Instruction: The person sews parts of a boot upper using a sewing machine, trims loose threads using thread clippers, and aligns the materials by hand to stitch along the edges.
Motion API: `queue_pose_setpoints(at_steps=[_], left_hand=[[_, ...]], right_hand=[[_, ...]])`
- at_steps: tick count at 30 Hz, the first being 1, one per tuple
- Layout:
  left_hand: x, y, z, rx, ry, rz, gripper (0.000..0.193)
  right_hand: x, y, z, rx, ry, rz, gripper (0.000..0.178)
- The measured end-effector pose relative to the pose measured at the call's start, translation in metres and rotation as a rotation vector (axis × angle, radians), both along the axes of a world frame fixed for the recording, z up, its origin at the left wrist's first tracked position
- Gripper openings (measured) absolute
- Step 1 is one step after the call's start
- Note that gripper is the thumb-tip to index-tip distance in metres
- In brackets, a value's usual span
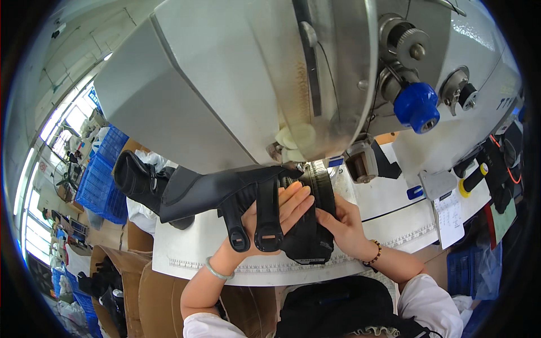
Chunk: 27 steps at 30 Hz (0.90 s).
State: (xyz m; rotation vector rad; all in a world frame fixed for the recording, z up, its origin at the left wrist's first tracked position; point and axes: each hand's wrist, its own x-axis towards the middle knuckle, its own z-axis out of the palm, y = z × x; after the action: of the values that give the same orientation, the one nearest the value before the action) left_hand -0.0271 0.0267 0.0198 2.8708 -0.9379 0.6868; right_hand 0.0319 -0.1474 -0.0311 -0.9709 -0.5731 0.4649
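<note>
A tall black boot (pixel 194 194) lies on its side under the sewing machine head, its foot end toward the left. Two black straps (pixel 269 217) with slotted, rounded ends hang from it over my left hand. My left hand (pixel 290 208) lies flat on the boot's upper, fingers stretched out close to the needle area. At the right edge of the upper, my right hand (pixel 345 225) grips the black material, thumb in front and the other fingers partly hidden behind. A dark flap (pixel 307 242) with a small label hangs between my hands.
The large grey sewing machine (pixel 225 73) fills the top, with a blue tension knob (pixel 416 107). A white table (pixel 225 267) has a ruler strip along its front edge. Cardboard boxes (pixel 152 293) and blue crates (pixel 104 180) stand left; a thread spool (pixel 473 180) and paper (pixel 449 218) lie right.
</note>
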Motion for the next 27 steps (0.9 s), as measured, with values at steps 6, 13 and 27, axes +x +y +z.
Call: queue_pose_setpoints(at_steps=[6, 13, 27], left_hand=[[0.0, 0.0, 0.004, -0.041, 0.064, 0.018, 0.062], [0.003, -0.002, 0.006, -0.092, 0.02, 0.048, 0.071], [0.004, -0.001, -0.011, -0.138, -0.016, 0.008, 0.066]], right_hand=[[0.001, 0.0, -0.001, -0.033, -0.035, 0.012, 0.026], [0.004, 0.003, 0.003, -0.005, -0.011, 0.003, 0.027], [0.0, 0.0, -0.003, -0.022, -0.038, -0.011, 0.025]])
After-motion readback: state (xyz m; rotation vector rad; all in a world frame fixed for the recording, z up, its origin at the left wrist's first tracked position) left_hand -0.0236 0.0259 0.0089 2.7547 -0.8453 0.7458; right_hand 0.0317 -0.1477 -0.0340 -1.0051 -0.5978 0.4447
